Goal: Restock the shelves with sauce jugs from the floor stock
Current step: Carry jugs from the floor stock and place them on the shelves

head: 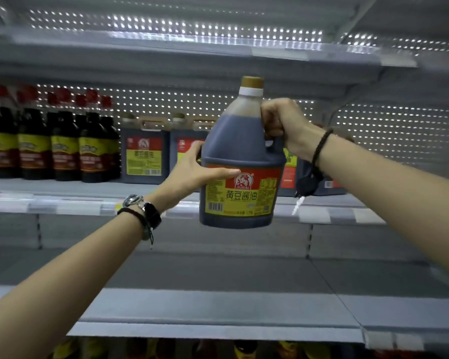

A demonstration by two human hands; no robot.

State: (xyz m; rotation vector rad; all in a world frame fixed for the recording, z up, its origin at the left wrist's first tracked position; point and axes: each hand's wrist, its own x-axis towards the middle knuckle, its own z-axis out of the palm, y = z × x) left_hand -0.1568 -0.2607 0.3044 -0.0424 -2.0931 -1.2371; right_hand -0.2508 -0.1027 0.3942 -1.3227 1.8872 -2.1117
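- Head view: holding the sauce jug (240, 161) up in the air before the shelf (75, 206), near the standing jugs (144, 151).
- Gripping its handle with the right hand (283, 123), fingers curled fully round.
- Steadying its side with the left hand (192, 172), thumb straight, nothing clasped.
- May knock a standing jug if pushed in fast; may drop if released before resting on the shelf.
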